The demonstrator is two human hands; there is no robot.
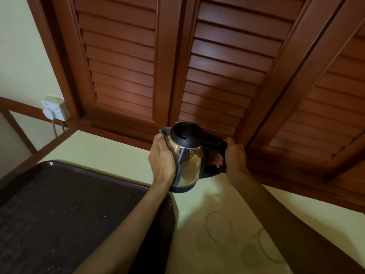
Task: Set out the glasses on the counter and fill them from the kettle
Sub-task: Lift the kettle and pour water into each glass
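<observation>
**A:** Between the two hands, above the worktop [122, 155], sits the kettle [185, 157]. Who has what?

**B:** The right hand [235, 157] is the grip proper: its fingers curl round the black handle [215, 143], fingertips showing through the loop. The left hand [162, 157] lies against the steel wall on the far side from that grip, just under the spout [165, 132], fingers wrapped on the body.

**A:** Is it standing or lifted?

**B:** I cannot tell for sure. Its black foot is at the worktop's level, close to the tray [59, 214], which lies left of the left hand.

**A:** And the glasses?

**B:** Two glasses [218, 224], clear and faint, stand nearer the person than the grip, under the right forearm. The second one [266, 246] is partly hidden by that arm. Both look set out; I see no water in them, though they are hard to read.

**A:** How will the kettle handle?

**B:** Rigid, and probably weighty if full, with the load shifting as it tips. The polished steel looks slippery and may be hot, so I'd trust the handle and use the left palm only to steady.

**A:** Risks?

**B:** Thin glasses close together, near the arm; a swinging elbow could knock one.
</observation>
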